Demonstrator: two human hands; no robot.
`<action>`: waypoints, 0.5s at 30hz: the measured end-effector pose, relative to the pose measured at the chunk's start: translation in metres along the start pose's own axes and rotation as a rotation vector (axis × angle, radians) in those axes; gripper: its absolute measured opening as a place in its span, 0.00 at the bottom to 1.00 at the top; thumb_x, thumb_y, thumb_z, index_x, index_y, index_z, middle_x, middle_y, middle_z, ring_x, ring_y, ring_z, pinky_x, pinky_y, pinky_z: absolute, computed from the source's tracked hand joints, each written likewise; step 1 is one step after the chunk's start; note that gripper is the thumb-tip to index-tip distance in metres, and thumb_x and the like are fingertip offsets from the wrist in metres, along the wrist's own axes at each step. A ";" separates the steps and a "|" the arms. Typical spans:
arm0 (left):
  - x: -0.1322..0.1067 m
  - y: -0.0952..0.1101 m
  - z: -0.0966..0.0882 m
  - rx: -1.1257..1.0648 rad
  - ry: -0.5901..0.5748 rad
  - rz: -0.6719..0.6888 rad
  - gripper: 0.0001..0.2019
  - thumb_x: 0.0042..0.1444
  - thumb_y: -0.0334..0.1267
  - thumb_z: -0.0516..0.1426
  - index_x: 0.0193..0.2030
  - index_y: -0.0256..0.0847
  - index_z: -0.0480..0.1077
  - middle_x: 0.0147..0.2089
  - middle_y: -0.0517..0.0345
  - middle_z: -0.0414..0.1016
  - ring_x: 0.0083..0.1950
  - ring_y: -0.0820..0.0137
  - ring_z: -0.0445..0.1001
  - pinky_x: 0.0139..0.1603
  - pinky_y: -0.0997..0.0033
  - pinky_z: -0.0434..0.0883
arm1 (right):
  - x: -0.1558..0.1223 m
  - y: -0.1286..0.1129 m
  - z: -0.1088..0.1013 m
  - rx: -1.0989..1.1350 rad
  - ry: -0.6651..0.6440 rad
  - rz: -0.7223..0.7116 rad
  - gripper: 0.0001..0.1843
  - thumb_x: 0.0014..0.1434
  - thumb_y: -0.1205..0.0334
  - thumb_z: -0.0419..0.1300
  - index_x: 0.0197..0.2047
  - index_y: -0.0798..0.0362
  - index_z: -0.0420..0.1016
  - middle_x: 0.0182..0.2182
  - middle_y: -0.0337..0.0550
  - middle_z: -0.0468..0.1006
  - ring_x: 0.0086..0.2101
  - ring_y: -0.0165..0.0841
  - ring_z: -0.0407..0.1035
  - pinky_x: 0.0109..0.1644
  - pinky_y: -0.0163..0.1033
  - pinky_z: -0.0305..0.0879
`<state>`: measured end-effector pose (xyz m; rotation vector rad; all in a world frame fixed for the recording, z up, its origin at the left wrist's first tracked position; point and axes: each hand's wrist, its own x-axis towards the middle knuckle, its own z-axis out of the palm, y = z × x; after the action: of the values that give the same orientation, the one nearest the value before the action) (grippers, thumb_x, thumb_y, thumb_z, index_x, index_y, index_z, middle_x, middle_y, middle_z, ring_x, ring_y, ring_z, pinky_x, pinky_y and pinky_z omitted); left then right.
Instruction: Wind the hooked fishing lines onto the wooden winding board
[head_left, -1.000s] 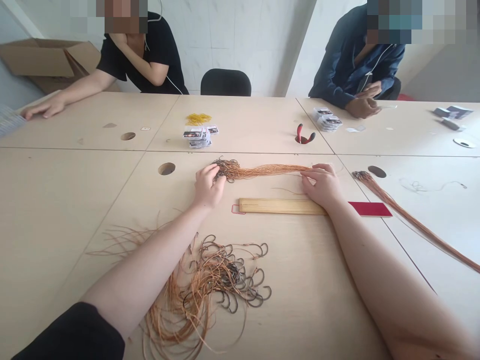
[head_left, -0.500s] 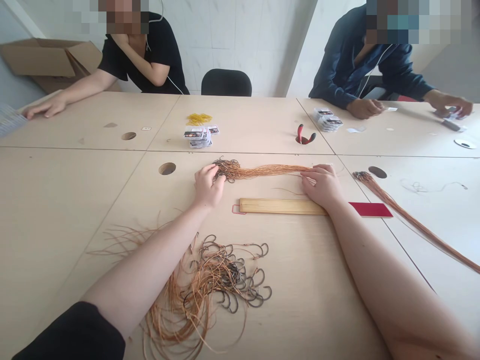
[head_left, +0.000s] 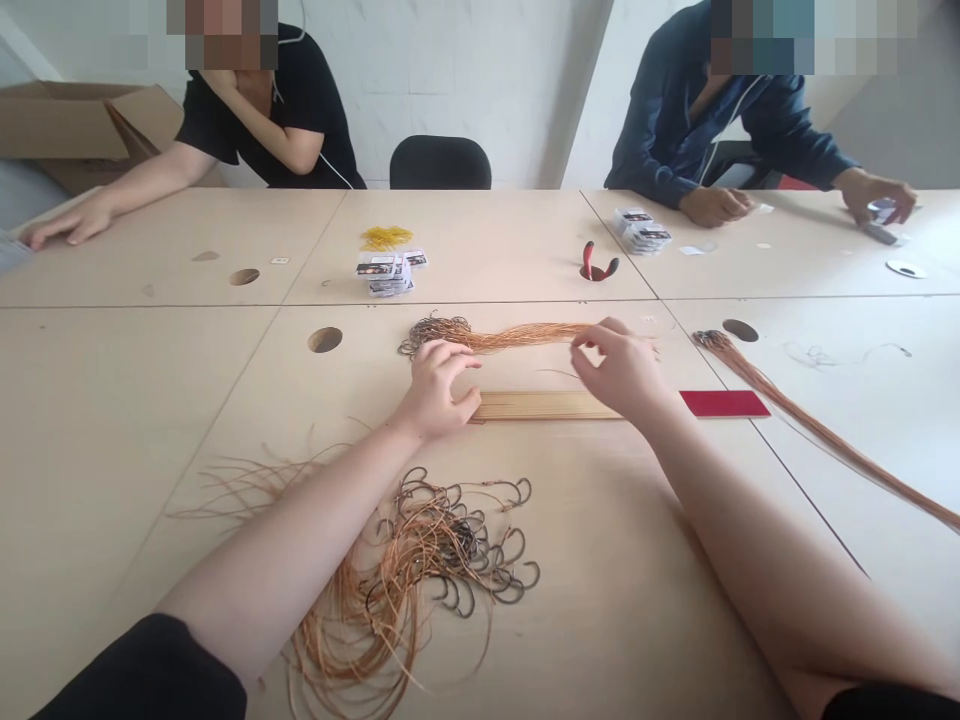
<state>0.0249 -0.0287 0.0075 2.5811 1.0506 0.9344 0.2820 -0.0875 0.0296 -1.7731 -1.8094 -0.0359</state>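
A bundle of fishing hooks point(head_left: 437, 331) with long copper-coloured lines point(head_left: 525, 335) lies stretched sideways on the table. My left hand point(head_left: 442, 388), open with fingers apart, is just in front of the hook end, by the left end of a flat wooden board point(head_left: 540, 404). Over the right end of the lines, which it partly hides, hovers my right hand point(head_left: 621, 362); its fingers are loosely bent, with a gap at the thumb. A tangled pile of hooks point(head_left: 465, 540) with orange-brown lines lies near me, partly under my left forearm.
Another straight bundle of lines point(head_left: 817, 425) lies at right. Beyond are stacked small packets point(head_left: 386, 272), yellow pieces point(head_left: 386, 238), red-handled pliers point(head_left: 589, 262) in a table hole, and more packets point(head_left: 643, 232). Two people sit opposite, one handling small items.
My left hand has left the hook end and come nearer to the board's left end. My right hand has lifted off the line ends slightly. The view has shifted a little.
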 end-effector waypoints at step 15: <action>0.006 0.004 0.003 -0.026 -0.205 -0.005 0.11 0.48 0.36 0.56 0.40 0.44 0.74 0.46 0.55 0.73 0.54 0.59 0.61 0.59 0.55 0.60 | -0.034 -0.083 -0.028 -0.153 -0.984 -0.280 0.12 0.57 0.56 0.60 0.40 0.55 0.71 0.39 0.46 0.74 0.34 0.34 0.68 0.28 0.34 0.54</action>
<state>0.0325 -0.0274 0.0095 2.5846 0.9811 0.6602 0.2139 -0.1386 0.0695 -1.7521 -2.7804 0.7198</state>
